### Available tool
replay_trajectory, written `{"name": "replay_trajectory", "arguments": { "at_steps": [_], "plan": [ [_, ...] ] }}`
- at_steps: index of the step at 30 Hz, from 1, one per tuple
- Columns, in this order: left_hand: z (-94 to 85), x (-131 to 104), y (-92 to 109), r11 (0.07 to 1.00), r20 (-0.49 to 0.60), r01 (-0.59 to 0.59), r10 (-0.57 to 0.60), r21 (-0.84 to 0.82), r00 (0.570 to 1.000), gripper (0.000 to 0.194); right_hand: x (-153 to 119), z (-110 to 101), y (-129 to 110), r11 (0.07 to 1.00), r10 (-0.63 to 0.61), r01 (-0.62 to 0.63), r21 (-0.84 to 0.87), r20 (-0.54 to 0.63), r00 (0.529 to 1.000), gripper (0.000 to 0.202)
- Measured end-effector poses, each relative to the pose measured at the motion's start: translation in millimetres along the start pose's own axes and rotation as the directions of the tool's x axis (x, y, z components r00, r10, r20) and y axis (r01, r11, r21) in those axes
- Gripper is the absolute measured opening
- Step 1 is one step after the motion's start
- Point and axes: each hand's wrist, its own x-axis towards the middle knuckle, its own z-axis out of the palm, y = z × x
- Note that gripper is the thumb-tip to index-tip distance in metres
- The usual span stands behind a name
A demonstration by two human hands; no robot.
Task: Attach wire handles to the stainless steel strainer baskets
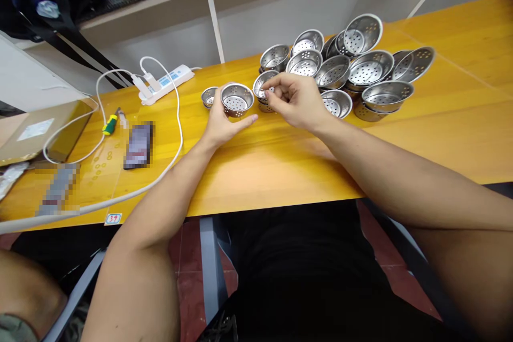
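A small perforated metal cup [237, 100] is in my left hand [224, 123], tilted so its holed bottom faces me. My left fingers are behind its left side and the thumb extends below it. My right hand [294, 97] is to the right of the cup, with thumb and index finger pinched on a thin metal wire [257, 90] that reaches to the cup's rim. Behind the left hand sits another small cup [208, 97]. Stacks of similar perforated cups [371, 68] stand beyond and right of my right hand.
On the yellow table [256, 171] at left lie a white power strip [166, 84] with looping cables, a green and yellow screwdriver [110, 124], a dark phone [138, 144] and a cardboard box [48, 131]. A person's knee shows at lower left.
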Motion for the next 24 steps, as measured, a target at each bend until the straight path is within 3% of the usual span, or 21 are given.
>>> {"name": "replay_trajectory", "arguments": {
  "at_steps": [4,12,19,24],
  "plan": [
    [9.8,-5.5,13.5,0.999,0.061,-0.033,0.034,-0.017,0.998,0.117,-0.1,10.0,-5.8,0.993,0.011,-0.011,-0.118,0.001,1.000,0.043],
    [11.8,-7.7,25.6,0.999,0.064,-0.013,0.015,-0.030,0.998,0.109,-0.4,18.7,-15.9,0.983,0.061,-0.061,-0.175,-0.004,0.998,0.040],
    [8.3,-8.1,39.4,0.998,0.089,0.050,-0.047,-0.034,0.995,0.103,-1.2,25.7,-17.7,0.998,0.055,-0.055,-0.005,0.020,0.998,0.037],
    [8.4,-7.3,26.0,0.982,0.136,0.113,-0.093,-0.149,0.986,0.104,1.2,15.1,-15.4,0.977,-0.064,0.039,0.208,0.116,0.991,0.076]
  ]
}}
